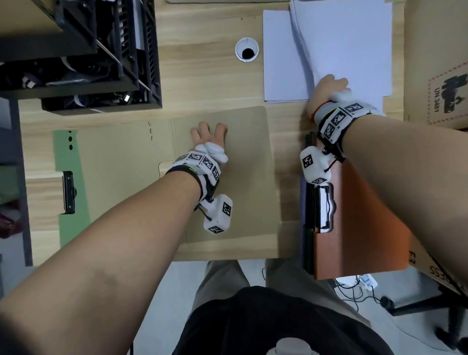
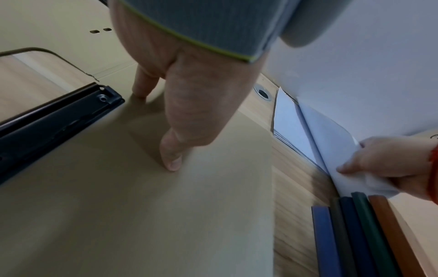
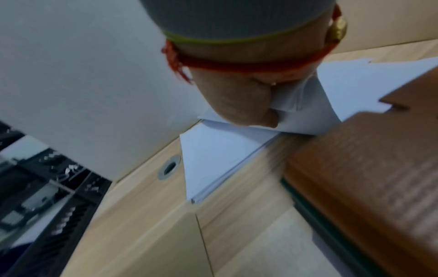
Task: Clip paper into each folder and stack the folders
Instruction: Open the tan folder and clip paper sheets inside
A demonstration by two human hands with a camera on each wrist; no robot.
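Two hands busy | left hand fingers flat, pressing open folder mid-frame on worktop | right hand pinching paper corner, upper right | floppy, light, probably slippery, so best grabbed near edge | closed folders stacked lower right

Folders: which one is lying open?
The tan-and-green folder in the desk's middle, spread flat under the left hand, its black clip showing. The orange folder and those stacked beneath it are closed.
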